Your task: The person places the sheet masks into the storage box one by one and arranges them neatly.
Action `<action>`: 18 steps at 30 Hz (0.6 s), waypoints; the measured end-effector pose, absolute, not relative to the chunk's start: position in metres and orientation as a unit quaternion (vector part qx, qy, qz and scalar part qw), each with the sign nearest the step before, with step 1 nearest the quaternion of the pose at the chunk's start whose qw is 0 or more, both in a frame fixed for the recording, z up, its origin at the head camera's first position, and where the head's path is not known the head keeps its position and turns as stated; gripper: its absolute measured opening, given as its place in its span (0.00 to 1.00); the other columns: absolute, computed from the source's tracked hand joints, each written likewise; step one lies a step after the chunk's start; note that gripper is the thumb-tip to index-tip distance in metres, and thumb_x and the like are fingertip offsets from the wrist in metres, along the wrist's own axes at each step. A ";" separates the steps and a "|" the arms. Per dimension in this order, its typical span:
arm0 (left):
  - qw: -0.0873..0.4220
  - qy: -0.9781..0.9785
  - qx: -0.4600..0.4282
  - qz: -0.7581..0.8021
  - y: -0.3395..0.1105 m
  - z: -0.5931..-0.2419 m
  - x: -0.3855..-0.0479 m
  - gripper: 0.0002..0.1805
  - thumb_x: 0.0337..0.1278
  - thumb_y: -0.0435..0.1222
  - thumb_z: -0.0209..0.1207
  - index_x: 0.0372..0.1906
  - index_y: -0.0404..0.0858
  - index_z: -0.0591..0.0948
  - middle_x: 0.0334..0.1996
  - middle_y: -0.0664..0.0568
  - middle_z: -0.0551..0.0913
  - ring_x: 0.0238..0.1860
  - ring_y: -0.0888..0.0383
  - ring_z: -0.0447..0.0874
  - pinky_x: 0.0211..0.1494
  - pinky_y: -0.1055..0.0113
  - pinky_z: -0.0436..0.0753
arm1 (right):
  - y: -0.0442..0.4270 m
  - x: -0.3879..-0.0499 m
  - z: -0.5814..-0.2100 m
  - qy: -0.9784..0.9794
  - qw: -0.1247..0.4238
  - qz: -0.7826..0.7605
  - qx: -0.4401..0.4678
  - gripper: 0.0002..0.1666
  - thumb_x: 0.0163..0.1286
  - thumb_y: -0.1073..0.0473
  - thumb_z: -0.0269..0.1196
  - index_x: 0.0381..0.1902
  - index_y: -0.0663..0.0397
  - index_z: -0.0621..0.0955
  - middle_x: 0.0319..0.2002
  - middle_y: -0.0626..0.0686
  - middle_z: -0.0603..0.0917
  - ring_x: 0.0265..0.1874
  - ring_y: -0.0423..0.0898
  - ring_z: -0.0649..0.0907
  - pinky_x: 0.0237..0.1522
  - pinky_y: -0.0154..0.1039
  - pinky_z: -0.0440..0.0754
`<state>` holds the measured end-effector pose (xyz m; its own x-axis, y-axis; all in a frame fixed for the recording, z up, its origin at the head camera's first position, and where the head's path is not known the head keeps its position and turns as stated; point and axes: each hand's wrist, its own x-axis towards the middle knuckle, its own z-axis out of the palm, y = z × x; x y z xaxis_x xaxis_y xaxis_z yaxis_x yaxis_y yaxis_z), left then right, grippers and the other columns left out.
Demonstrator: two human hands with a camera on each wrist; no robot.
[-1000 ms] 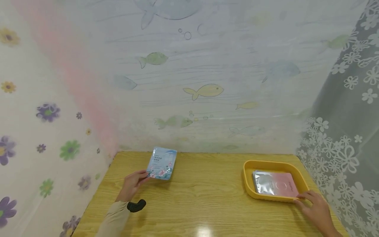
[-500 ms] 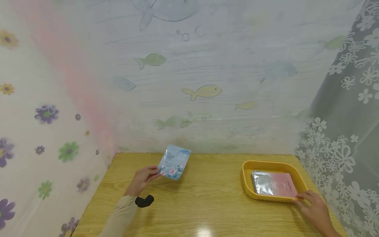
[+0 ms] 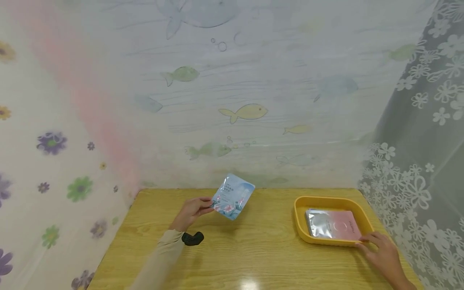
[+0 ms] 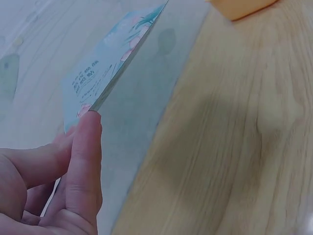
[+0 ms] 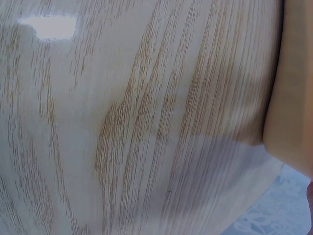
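Observation:
A light blue sachet printed with pink flowers, like a sheet mask packet, is tilted in the air over the table's back middle. My left hand pinches its lower left corner between thumb and fingers; the left wrist view shows that thin packet nearly edge-on. On the right stands a yellow tray, its front right corner pinched by my right hand. Inside the tray lies a silver and pink packet, with the edge of at least one more under it.
The wood-grain table spans the front. A wall sheet with fish drawings rises behind its back edge. Flower-patterned sheets hang left and right. A black strap piece sits at my left wrist.
My left hand has moved right with the blue sachet, which has tilted further clockwise. The right hand stays at the tray's corner. The head view has shifted slightly.

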<state>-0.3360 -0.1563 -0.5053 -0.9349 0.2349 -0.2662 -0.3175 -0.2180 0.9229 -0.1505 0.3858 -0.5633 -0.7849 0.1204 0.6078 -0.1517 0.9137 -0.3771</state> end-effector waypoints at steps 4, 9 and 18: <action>0.193 0.604 -0.029 0.773 -0.137 -0.500 -0.342 0.18 0.60 0.19 0.50 0.56 0.21 0.72 0.47 0.35 0.76 0.41 0.51 0.83 0.51 0.60 0.82 | 0.385 -0.151 -0.563 -0.925 0.320 0.203 0.006 0.16 0.32 0.67 0.78 0.20 0.51 0.83 0.26 0.48 0.79 0.28 0.44 0.74 0.31 0.33 0.68; 0.212 0.600 -0.012 0.771 -0.114 -0.496 -0.347 0.17 0.59 0.19 0.52 0.54 0.20 0.73 0.45 0.35 0.77 0.40 0.50 0.84 0.53 0.58 0.81 | 0.385 -0.151 -0.562 -0.928 0.317 0.197 0.009 0.16 0.32 0.66 0.79 0.20 0.50 0.83 0.26 0.48 0.79 0.28 0.46 0.74 0.32 0.33 0.68; 0.244 0.606 0.043 0.756 -0.079 -0.495 -0.352 0.14 0.57 0.21 0.57 0.49 0.21 0.77 0.40 0.40 0.81 0.37 0.52 0.85 0.52 0.58 0.81 | 0.389 -0.152 -0.559 -0.928 0.318 0.192 0.034 0.16 0.32 0.63 0.79 0.20 0.48 0.83 0.26 0.46 0.78 0.29 0.44 0.74 0.34 0.32 0.69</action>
<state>-0.3523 -0.0793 -0.4950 -0.8777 0.4200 -0.2306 -0.3164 -0.1467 0.9372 -0.1521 0.3887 -0.5591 -0.7958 0.0596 0.6026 -0.1845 0.9239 -0.3351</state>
